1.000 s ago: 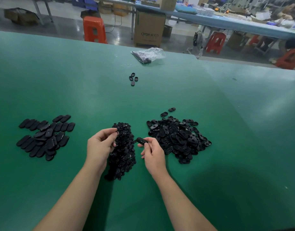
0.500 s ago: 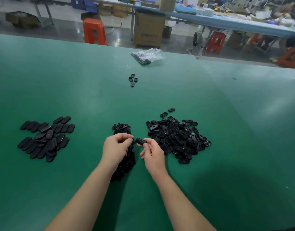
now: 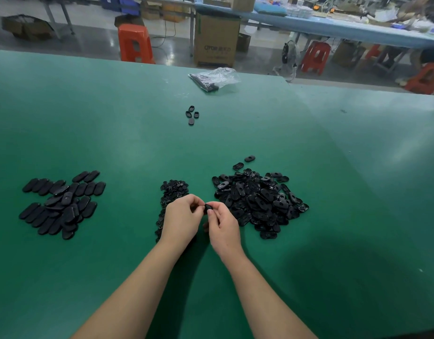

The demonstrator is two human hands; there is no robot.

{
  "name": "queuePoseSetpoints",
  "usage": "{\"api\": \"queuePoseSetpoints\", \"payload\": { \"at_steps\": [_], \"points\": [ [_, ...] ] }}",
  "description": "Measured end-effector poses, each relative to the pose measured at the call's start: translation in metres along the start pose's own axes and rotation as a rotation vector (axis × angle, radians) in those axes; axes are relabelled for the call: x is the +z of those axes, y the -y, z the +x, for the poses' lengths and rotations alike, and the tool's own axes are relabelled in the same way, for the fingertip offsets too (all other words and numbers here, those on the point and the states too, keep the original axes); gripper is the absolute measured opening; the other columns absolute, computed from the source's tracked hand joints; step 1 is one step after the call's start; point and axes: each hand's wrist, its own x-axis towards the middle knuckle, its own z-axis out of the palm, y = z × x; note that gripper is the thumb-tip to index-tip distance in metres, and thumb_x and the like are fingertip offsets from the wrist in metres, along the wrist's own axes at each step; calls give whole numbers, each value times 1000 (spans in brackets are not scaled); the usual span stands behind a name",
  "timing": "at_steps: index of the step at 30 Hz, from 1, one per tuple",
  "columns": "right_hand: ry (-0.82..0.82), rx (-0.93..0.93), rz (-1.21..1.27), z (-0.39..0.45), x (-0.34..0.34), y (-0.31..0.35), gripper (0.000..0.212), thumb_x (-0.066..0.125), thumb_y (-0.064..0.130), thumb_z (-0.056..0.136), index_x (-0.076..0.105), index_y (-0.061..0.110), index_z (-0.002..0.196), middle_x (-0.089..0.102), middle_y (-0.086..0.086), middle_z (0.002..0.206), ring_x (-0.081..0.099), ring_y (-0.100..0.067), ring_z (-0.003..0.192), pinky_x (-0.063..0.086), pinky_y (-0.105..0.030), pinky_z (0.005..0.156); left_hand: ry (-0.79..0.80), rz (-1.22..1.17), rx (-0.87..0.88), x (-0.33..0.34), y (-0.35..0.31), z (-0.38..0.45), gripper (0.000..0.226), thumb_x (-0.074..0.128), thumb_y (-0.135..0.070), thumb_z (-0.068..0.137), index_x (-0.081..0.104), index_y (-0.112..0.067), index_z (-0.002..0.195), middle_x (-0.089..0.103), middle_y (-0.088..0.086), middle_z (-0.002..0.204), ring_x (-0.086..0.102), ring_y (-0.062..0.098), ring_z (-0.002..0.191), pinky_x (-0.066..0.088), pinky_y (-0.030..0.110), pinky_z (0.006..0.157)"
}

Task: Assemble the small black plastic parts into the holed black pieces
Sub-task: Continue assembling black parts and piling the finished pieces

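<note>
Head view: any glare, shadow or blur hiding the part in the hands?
Head view: soft glare streaks on the green table, away from the hands; arm shadows fall near the bottom edge; the black piece between left hand and right hand is mostly covered by fingers; edges bend.

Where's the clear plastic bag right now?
In the head view, the clear crinkled plastic bag lies at the far edge of the green table, near centre, beyond the four loose black oval plastic pieces and in front of the brown cardboard box.
</note>
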Motion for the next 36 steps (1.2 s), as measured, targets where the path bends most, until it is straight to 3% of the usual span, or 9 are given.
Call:
{"api": "queuePoseSetpoints", "payload": {
  "at_steps": [6,12,17,21,24,28,33,36],
  "points": [
    [7,-8,2,0,0,0,17,50,21,104,63,28,112,72,10,98,70,-11,82,59,-39,79,4,-29,-28,1,3,1,12,68,-15,88,72,-24,82,69,-12,77,63,4,76,43,21,66],
    [8,-17,5,-1,-1,1,18,51,18,103,61,34,107,72,9,96,69,-10,80,59,-40,79,35,-34,-32,-2,2,3,13,70,-14,86,73,-24,80,69,-13,75,62,1,74,41,16,62],
    [4,-10,26,-1,-2,2,18,50,17,104,62,28,109,72,6,97,69,-14,84,58,-42,81,3,-47,-40,0,-1,4,14,76,-16,82,64,-24,83,66,-8,75,60,7,72,43,24,64],
    [-4,-8,74,0,-3,2,21,49,14,103,61,31,103,68,7,78,62,-9,70,58,-45,75,24,-107,-45,-3,3,6,21,81,-19,79,68,-28,92,67,-9,83,59,6,73,45,24,69],
    [7,-9,87,0,-3,2,21,50,15,103,60,33,100,65,10,69,59,-5,62,59,-45,70,65,-178,-82,-3,8,7,13,83,-20,77,71,-27,78,72,-6,72,58,10,57,48,29,57],
    [6,-17,87,0,-2,2,16,51,17,102,59,31,101,68,10,76,62,-7,65,60,-44,68,70,-330,-140,1,12,5,12,82,-14,79,74,-22,78,72,-1,68,52,12,40,42,26,42],
    [-12,-12,68,1,-2,0,10,53,22,102,61,27,105,69,4,89,63,-14,79,56,-52,77,77,-290,-109,0,6,2,10,76,-16,84,74,-25,81,73,-6,71,60,17,40,46,22,42],
    [-11,-3,67,1,-1,0,12,52,22,102,61,28,104,70,4,91,63,-14,80,56,-53,77,81,-230,-83,0,4,1,10,74,-16,84,73,-25,79,72,-6,70,59,9,42,45,20,43]
  ]
}}
